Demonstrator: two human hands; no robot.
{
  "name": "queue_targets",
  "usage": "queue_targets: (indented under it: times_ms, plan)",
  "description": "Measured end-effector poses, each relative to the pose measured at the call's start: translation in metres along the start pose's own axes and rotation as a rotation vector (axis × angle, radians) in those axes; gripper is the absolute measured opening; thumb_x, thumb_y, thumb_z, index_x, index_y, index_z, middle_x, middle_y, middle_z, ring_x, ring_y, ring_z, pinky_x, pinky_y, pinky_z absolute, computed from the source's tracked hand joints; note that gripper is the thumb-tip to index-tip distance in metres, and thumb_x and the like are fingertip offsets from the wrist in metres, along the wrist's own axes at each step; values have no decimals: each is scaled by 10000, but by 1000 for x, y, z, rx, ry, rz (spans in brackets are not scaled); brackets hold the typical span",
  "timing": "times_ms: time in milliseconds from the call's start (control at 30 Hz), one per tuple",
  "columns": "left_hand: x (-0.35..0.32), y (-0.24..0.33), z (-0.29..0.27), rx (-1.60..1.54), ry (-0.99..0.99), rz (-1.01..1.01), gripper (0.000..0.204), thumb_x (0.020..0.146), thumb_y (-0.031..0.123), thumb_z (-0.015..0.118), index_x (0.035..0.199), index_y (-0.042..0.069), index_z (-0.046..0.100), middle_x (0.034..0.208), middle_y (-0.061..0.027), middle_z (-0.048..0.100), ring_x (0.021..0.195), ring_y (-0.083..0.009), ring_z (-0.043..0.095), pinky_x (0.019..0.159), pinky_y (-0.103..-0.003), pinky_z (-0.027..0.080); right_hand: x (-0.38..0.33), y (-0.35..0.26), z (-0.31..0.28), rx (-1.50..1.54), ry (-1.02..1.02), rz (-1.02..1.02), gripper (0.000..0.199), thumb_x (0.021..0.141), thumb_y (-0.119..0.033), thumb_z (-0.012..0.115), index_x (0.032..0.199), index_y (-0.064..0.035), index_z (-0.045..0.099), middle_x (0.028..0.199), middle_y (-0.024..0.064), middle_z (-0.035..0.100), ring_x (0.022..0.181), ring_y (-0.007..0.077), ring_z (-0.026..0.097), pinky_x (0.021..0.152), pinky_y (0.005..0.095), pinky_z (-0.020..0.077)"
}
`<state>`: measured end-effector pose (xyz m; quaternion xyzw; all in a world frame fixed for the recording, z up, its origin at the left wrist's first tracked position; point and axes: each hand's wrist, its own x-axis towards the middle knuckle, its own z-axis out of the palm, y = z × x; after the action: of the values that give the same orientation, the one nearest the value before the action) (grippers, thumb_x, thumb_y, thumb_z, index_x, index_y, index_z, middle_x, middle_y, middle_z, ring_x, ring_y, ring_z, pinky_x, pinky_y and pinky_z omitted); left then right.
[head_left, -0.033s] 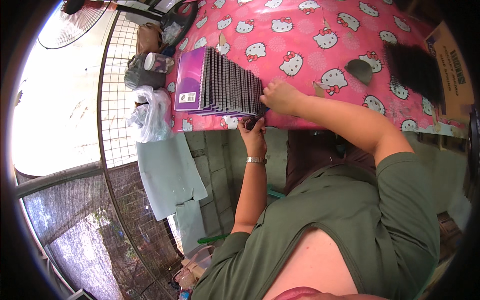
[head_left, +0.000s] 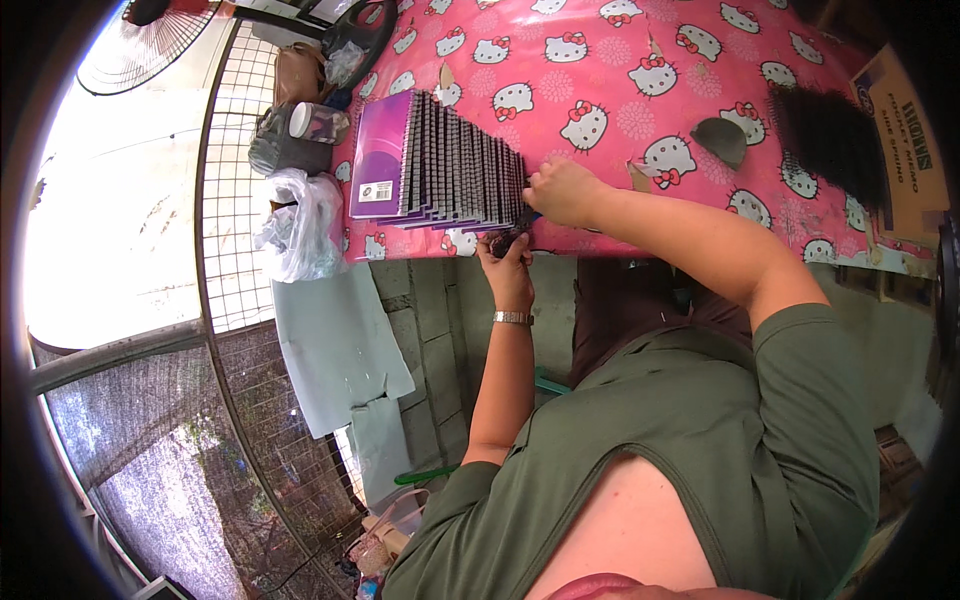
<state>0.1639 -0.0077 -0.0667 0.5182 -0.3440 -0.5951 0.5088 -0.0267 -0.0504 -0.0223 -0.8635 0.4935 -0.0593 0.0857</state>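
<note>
Spiral notebooks (head_left: 380, 165) with purple covers lie in an overlapping row on the table's left side, their black wire spines (head_left: 465, 170) fanned toward the right. My left hand (head_left: 507, 262), with a metal watch on the wrist, is closed around a small dark object (head_left: 508, 242) at the table's near edge, just below the last spines. What kind of object it is I cannot make out. My right hand (head_left: 563, 193) is curled beside the right end of the row, fingertips pinched together close to the last spine. Whatever is between those fingers is hidden.
A pink patterned cloth (head_left: 610, 130) covers the table. A dark heap of thin strands (head_left: 825, 145), a cardboard box (head_left: 905, 150) and a dark half-round piece (head_left: 719, 143) lie to the right. Along the left edge are a plastic bag (head_left: 302, 225), a white-lidded tub (head_left: 318, 124) and a fan (head_left: 148, 40).
</note>
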Motion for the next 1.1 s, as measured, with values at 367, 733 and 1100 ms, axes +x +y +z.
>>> queue_targets:
  times_ms: [367, 733, 1100]
  plan:
    - [2, 0, -7, -124, -5, -65, 366, 853, -44, 694, 1086, 97, 450, 851, -49, 621, 627, -144, 566, 550, -285, 439, -15, 18, 21, -121, 434, -103, 187, 871, -188, 551, 853, -89, 708, 889, 94, 701, 930, 267, 667, 827, 396, 502]
    - [0, -3, -4, -35, -10, -67, 392, 834, -64, 700, 1083, 122, 461, 838, -22, 618, 614, -119, 554, 544, -256, 419, -13, 14, 19, -71, 255, -52, 194, 861, -191, 556, 919, -92, 713, 941, 98, 696, 950, 252, 665, 837, 390, 490]
    - [2, -6, -7, -32, 21, -62, 376, 835, -56, 695, 1085, 110, 468, 854, -41, 623, 612, -137, 553, 539, -258, 410, -1, 3, -3, 64, -172, 16, 199, 890, -198, 545, 913, -78, 703, 887, 100, 690, 914, 272, 670, 853, 385, 510]
